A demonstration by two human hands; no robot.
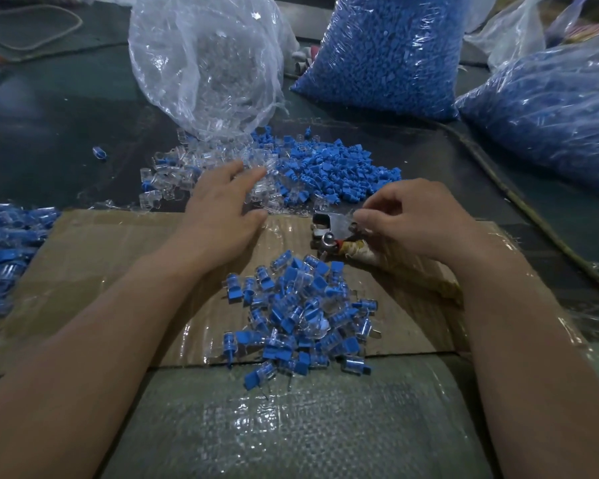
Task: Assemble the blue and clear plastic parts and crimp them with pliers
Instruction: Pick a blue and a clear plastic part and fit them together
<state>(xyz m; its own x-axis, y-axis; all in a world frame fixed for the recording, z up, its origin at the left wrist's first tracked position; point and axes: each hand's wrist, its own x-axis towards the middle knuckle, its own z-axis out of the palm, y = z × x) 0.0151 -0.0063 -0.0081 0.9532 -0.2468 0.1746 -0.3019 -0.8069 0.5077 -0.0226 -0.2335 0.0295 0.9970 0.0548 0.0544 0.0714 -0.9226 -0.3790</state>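
Loose clear plastic parts (173, 181) spill from an open clear bag, with a heap of loose blue parts (336, 171) to their right. My left hand (222, 209) reaches flat over the clear parts, fingers straight, holding nothing I can see. My right hand (419, 223) curls its fingers around the pliers (329, 233), which lie on the cardboard (101, 257) with their wrapped handles under my palm. A pile of assembled blue-and-clear pieces (301, 316) sits on the cardboard between my forearms.
A clear bag (204, 63) of clear parts stands at the back. Two big bags of blue parts (391, 53) (550, 112) stand behind and to the right. More assembled pieces (4, 247) lie at the left edge. A woven sack (291, 426) covers the near side.
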